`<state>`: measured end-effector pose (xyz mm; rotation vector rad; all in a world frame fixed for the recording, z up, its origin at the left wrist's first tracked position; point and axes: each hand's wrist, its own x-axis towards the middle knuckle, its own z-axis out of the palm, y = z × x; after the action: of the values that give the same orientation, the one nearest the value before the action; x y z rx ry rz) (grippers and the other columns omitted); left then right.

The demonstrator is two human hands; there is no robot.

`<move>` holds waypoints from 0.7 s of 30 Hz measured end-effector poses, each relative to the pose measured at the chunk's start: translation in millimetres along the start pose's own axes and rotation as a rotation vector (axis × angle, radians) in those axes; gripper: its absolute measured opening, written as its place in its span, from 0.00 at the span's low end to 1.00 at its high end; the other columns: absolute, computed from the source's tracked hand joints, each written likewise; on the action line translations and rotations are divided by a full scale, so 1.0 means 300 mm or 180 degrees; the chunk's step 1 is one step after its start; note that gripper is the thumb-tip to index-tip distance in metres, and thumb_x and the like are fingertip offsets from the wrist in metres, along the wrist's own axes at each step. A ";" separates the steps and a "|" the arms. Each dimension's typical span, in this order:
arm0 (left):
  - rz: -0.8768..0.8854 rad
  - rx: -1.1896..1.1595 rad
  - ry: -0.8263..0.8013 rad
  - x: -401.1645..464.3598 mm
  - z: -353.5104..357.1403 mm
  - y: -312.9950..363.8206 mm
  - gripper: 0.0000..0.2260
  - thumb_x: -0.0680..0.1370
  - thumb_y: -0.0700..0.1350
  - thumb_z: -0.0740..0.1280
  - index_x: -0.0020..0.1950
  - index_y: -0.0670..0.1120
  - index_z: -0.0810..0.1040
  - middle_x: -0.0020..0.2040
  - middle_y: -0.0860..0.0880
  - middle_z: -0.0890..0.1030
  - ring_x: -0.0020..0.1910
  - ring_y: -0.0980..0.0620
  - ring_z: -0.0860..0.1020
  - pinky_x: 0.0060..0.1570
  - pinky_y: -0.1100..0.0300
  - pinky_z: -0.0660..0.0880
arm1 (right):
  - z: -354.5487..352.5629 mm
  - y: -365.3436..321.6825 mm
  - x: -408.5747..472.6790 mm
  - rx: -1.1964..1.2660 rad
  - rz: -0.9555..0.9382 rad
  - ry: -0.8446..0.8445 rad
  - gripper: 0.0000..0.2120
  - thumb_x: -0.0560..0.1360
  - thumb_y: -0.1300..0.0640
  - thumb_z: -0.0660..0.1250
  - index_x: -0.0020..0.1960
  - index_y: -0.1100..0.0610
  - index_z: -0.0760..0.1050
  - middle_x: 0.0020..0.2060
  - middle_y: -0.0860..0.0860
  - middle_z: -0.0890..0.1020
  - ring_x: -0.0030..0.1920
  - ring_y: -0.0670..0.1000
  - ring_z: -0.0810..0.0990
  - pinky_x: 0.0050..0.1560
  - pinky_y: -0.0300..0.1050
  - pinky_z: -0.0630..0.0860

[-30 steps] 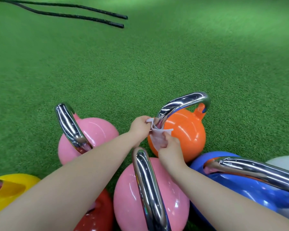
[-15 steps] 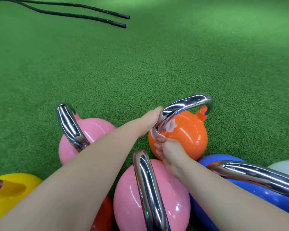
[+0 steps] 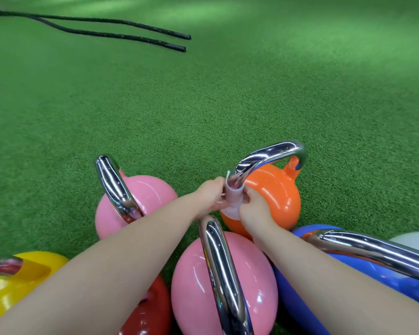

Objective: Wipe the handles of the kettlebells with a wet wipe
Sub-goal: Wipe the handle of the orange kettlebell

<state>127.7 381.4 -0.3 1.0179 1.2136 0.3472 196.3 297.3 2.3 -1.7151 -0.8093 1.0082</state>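
Green turf [image 3: 228, 105] fills most of the view, with two black rope ends [image 3: 155, 39] lying far off at the upper left. A cluster of kettlebells sits at the near edge: a blue one [image 3: 300, 286] at the right with a pale one [image 3: 414, 240] behind it, a pink one [image 3: 194, 286] in the middle whose chrome handle runs toward the camera and crosses in front of the hands, a second pink one [image 3: 150, 189] further left, a yellow one [image 3: 22, 281] and a red one [image 3: 150, 310] partly hidden under the left forearm. The orange kettlebell [image 3: 276, 197] stands just behind the middle pink one, glossy, its chrome handle [image 3: 269, 155] arching up and right. A white wet wipe [image 3: 232, 197] is wrapped around the near, lower leg of that handle. The left hand [image 3: 211, 194] pinches the wipe from the left, and the right hand [image 3: 254, 209] grips it from the right, fingers curled; how far the wipe goes round the back is probably not visible.
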 end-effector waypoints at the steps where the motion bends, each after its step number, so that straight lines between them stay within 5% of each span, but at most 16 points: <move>1: -0.0026 0.0261 -0.0039 0.000 -0.010 -0.004 0.09 0.79 0.38 0.57 0.42 0.41 0.75 0.40 0.46 0.77 0.39 0.52 0.75 0.39 0.62 0.76 | -0.010 -0.012 0.009 0.0036 0.0024 -0.0053 0.15 0.73 0.69 0.64 0.58 0.57 0.73 0.48 0.53 0.79 0.41 0.48 0.76 0.42 0.33 0.72; 3: 0.0166 0.1477 -0.0090 0.010 -0.029 -0.012 0.05 0.74 0.35 0.64 0.46 0.36 0.79 0.41 0.45 0.78 0.39 0.51 0.74 0.42 0.61 0.73 | -0.022 -0.030 0.023 0.0057 0.0177 -0.0166 0.15 0.76 0.69 0.59 0.59 0.57 0.74 0.46 0.53 0.78 0.34 0.44 0.74 0.27 0.27 0.69; 6: 0.0434 0.2345 0.0081 0.020 -0.035 -0.017 0.03 0.70 0.39 0.70 0.43 0.41 0.81 0.37 0.47 0.76 0.37 0.52 0.70 0.37 0.63 0.68 | -0.032 -0.036 0.050 -0.0226 0.0262 -0.0240 0.15 0.76 0.69 0.59 0.59 0.57 0.75 0.48 0.53 0.79 0.39 0.47 0.75 0.27 0.31 0.68; 10: 0.0928 0.2266 0.0175 0.021 -0.043 0.001 0.04 0.69 0.42 0.74 0.39 0.45 0.81 0.34 0.49 0.76 0.34 0.54 0.70 0.37 0.63 0.68 | -0.063 -0.067 0.072 -0.0170 0.0390 -0.0491 0.10 0.74 0.67 0.64 0.52 0.56 0.77 0.42 0.52 0.79 0.38 0.46 0.74 0.35 0.35 0.70; 13: 0.1279 0.2105 0.0105 0.003 -0.057 0.024 0.07 0.68 0.40 0.75 0.45 0.41 0.83 0.31 0.54 0.77 0.32 0.59 0.70 0.38 0.62 0.68 | -0.099 -0.092 0.084 0.0311 0.0408 -0.0451 0.15 0.72 0.76 0.55 0.40 0.60 0.75 0.38 0.55 0.79 0.41 0.52 0.77 0.30 0.32 0.68; 16: 0.1625 0.1970 0.0028 -0.013 -0.062 0.056 0.03 0.70 0.40 0.74 0.42 0.44 0.82 0.33 0.53 0.79 0.32 0.60 0.72 0.39 0.64 0.68 | -0.127 -0.102 0.100 0.1064 0.0671 -0.0628 0.25 0.69 0.80 0.45 0.55 0.67 0.75 0.61 0.66 0.75 0.66 0.63 0.70 0.44 0.38 0.70; 21: 0.2217 0.2092 -0.0055 -0.053 0.014 0.147 0.10 0.76 0.41 0.67 0.34 0.49 0.73 0.29 0.51 0.74 0.26 0.59 0.70 0.28 0.67 0.65 | -0.194 -0.148 0.089 0.1801 0.1104 -0.0840 0.28 0.72 0.78 0.41 0.58 0.60 0.73 0.66 0.53 0.73 0.68 0.50 0.70 0.56 0.41 0.66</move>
<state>138.0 392.0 44.6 2.0169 0.9334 0.4845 257.0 311.5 49.1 -1.2628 -0.3309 1.5529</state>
